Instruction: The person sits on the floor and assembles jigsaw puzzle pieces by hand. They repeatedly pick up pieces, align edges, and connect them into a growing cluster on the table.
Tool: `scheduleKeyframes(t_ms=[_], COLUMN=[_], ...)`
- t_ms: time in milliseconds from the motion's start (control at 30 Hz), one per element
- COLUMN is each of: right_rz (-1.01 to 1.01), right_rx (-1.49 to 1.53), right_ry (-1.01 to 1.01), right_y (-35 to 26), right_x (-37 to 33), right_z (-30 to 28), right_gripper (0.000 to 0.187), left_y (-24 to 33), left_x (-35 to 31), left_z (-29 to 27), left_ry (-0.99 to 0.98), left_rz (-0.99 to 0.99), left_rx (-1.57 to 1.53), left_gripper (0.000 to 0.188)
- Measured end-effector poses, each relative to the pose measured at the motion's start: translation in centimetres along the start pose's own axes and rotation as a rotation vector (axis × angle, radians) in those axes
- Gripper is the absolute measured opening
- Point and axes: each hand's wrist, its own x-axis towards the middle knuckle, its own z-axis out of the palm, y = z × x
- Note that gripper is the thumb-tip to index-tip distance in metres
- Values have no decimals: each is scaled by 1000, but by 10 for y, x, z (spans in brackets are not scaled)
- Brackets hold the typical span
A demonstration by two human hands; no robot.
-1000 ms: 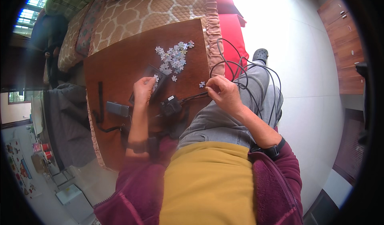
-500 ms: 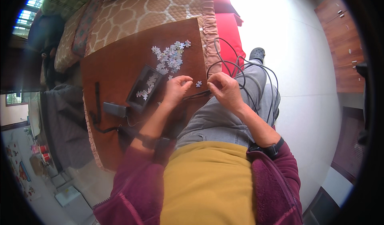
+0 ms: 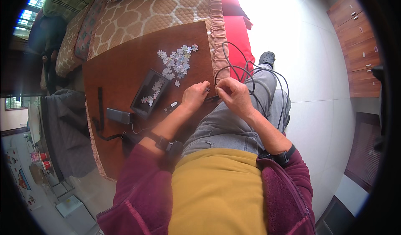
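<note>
My left hand (image 3: pixel 195 96) is at the brown board's near right part, its fingertips closed on a single jigsaw piece (image 3: pixel 207 89) that mostly hides behind them. Just right of it, over the board's edge and my thigh, my right hand (image 3: pixel 234 96) is held in a pinch; whatever lies between thumb and finger is too small to make out. Beyond my left hand lies a heap of pale jigsaw pieces (image 3: pixel 179 61), with one loose piece (image 3: pixel 177 84) nearer me. Left of the hand, an open black box (image 3: pixel 140 97) holds several more jigsaw pieces (image 3: pixel 153 92).
A dark cable (image 3: pixel 285 87) loops around my right hand and over my leg. On the brown board (image 3: pixel 121 64) are a grey power bank (image 3: pixel 119 115), a black strap (image 3: pixel 100 105) and a small white-and-dark item (image 3: pixel 173 104) beside my left forearm. A patterned bed cover (image 3: pixel 154 9) lies beyond.
My left hand has moved right and closed on the single jigsaw piece that lay alone on the board. The small white-and-dark item now shows beside my forearm. My right hand stays nearly still.
</note>
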Motion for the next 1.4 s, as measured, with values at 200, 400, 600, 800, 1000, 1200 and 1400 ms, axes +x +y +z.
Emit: scheduleKeyframes(t_ms=[200, 400, 600, 800, 1000, 1200, 1400], right_rz=[-15, 4, 24, 26, 228, 662, 716], right_rx=[-9, 5, 11, 20, 224, 636, 868], right_ry=[-15, -28, -38, -47, -107, -229, -241], right_y=[0, -1, 0, 1, 10, 19, 25], right_x=[0, -1, 0, -1, -3, -6, -5], right_z=[-1, -2, -2, -2, 3, 3, 8], right_gripper=[7, 7, 6, 8, 15, 28, 24], left_y=[-3, -4, -1, -12, -10, 24, 36], left_x=[2, 1, -2, -2, -6, -16, -23], left_z=[-4, -5, -1, 0, -23, -45, -51], left_ry=[-52, 21, 17, 4, 1, 100, 3], left_rz=[-178, -203, -52, -176, -498, -182, -87], left_rx=[-115, -179, -67, -193, -1091, -1158, -942], left_gripper=[24, 25, 25, 17, 13, 13, 13])
